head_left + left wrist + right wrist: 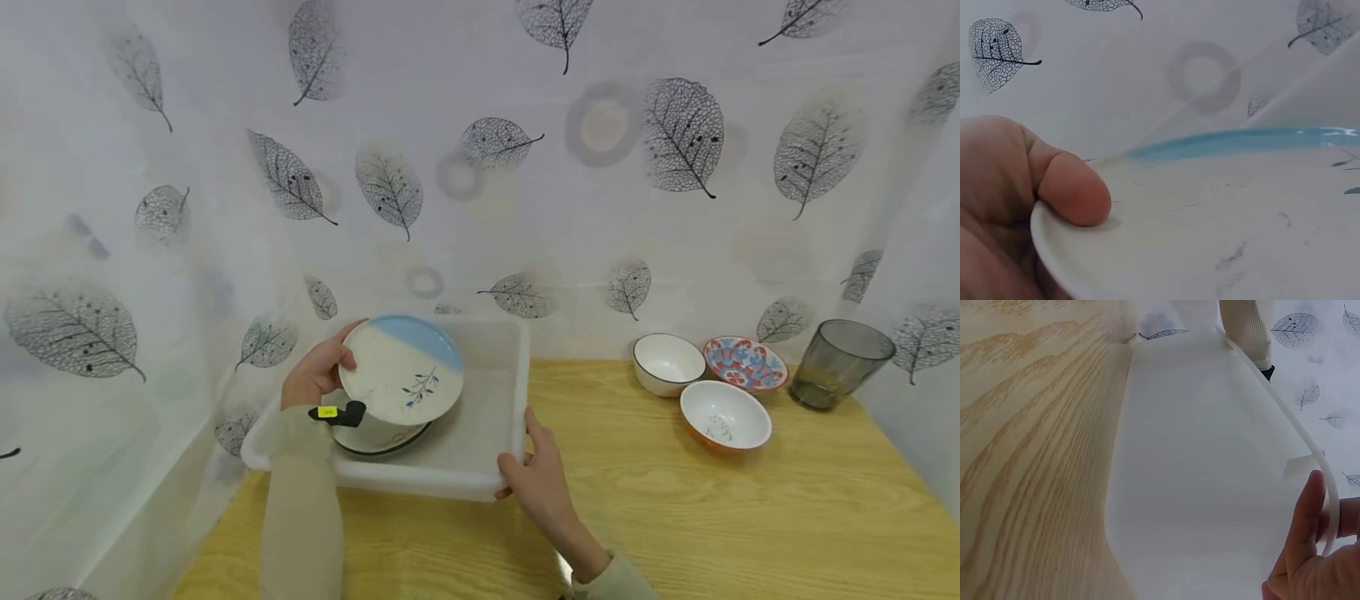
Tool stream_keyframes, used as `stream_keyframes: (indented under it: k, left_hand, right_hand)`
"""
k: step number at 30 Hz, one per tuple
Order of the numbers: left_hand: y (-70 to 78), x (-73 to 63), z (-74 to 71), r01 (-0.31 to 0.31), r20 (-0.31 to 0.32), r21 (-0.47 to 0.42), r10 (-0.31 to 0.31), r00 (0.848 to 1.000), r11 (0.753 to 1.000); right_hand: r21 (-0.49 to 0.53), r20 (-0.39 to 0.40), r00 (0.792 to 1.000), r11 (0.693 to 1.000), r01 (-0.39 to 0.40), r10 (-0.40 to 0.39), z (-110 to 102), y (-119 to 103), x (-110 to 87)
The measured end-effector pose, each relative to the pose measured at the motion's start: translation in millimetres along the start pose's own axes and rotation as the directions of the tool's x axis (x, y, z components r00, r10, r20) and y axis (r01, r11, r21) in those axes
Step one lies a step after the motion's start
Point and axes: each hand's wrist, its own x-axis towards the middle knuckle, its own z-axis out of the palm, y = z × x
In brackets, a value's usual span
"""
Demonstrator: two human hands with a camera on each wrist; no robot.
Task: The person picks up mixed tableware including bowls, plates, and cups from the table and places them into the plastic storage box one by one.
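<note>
In the head view my left hand [318,371] grips the left rim of a cream plate [390,375] with a blue edge and a small leaf sprig. The left wrist view shows the thumb on top of this plate [1166,231], with the fingers beneath partly hidden. Under it, another dish [371,437] with a dark rim lies in a white plastic basin [487,417], mostly covered. My right hand [540,475] holds the basin's right rim near its front corner. In the right wrist view the fingers and thumb pinch the rim of the basin [1197,456].
To the right on the wooden table [637,517] stand a white bowl [667,362], a red-and-blue patterned bowl [746,364], a white bowl with an orange outside [725,417] and a grey glass [836,367]. A leaf-printed curtain [465,225] hangs behind the basin.
</note>
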Motion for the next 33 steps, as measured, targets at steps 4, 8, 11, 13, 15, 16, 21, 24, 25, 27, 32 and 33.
stream_keyframes:
  k: [4,8,11,13,15,16,21,24,25,27,32,33]
  left_hand:
    - [2.2,-2.4,-2.5,0.031,-0.029,-0.010,-0.031,0.999,0.999]
    - [1.7,-5.7,-7.4,0.026,-0.038,0.027,-0.025,0.999,0.999]
    - [0.6,-8.2,-10.0,0.020,-0.040,0.065,-0.017,0.999,0.998]
    - [0.3,-9.0,-10.7,0.022,-0.035,0.083,-0.019,0.999,0.996]
    - [0.1,-8.9,-11.0,0.025,-0.035,0.095,-0.022,0.999,0.995]
    - [0.2,-8.5,-11.0,0.027,-0.037,0.099,-0.024,0.999,0.995]
    - [2.2,-6.8,-11.6,0.031,-0.043,0.116,-0.026,0.999,0.993]
    - [3.6,-7.1,-11.0,0.038,-0.045,0.128,-0.032,0.998,0.991]
    - [3.9,-7.4,-10.6,0.042,-0.048,0.130,-0.037,0.998,0.991]
    - [4.0,-8.3,-10.1,0.056,-0.058,0.125,-0.049,0.997,0.991]
    - [2.2,-11.1,-10.2,0.085,-0.075,0.097,-0.078,0.994,0.992]
    - [1.6,-11.8,-10.7,0.090,-0.079,0.092,-0.083,0.993,0.992]
  right_hand:
    - [0.010,0.010,1.000,1.000,0.002,-0.002,0.0,0.6,0.5]
    - [0.010,0.018,1.000,1.000,0.001,-0.001,-0.2,0.7,0.5]
    - [0.010,0.022,1.000,1.000,0.001,-0.001,-0.2,0.1,-0.8]
    - [0.014,0.022,1.000,1.000,-0.001,0.000,-0.1,-0.7,-1.8]
    - [0.017,0.021,1.000,1.000,0.001,-0.001,-0.1,-0.8,-1.8]
    - [0.015,0.020,1.000,1.000,0.003,-0.003,-0.2,-0.9,-1.6]
    - [0.004,0.009,1.000,1.000,0.014,-0.014,-1.4,-0.4,1.3]
    - [0.005,0.008,1.000,1.000,0.015,-0.015,-2.4,0.1,2.4]
    - [0.007,0.011,1.000,1.000,0.013,-0.014,-2.7,0.2,2.6]
    - [0.011,0.019,1.000,1.000,0.012,-0.012,-3.1,0.3,2.6]
    - [0.025,0.037,0.999,1.000,0.015,-0.016,-3.3,1.0,1.6]
    - [0.026,0.039,0.999,1.000,0.013,-0.014,-3.1,0.9,1.2]
